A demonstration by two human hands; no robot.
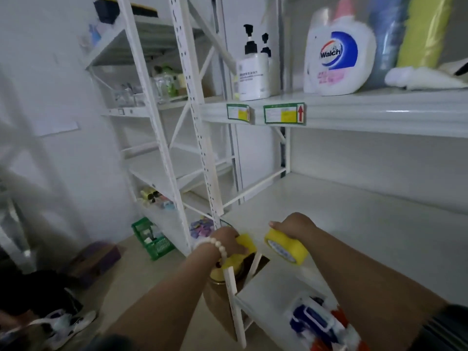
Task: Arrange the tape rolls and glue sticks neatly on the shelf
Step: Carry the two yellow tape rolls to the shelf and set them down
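Note:
My right hand [293, 225] grips a yellow tape roll [286, 249] from above, just over the near left corner of the white shelf [367, 231]. My left hand [225, 240], with a bead bracelet on the wrist, holds a second yellow tape roll [247, 243] beside the shelf's corner post. Below that hand more yellow rolls [231, 264] sit in a brown cardboard box [217, 302]. A blurred blue, white and red pack [321, 323] lies on the shelf near my right forearm. No glue sticks can be made out.
The upper shelf [379, 110] carries pump bottles [252, 72], a Walch detergent jug [339, 54] and yellow and blue rolls. A second white rack [157, 117] stands to the left. On the floor are a green basket [152, 239], a purple box [96, 257] and shoes [65, 323].

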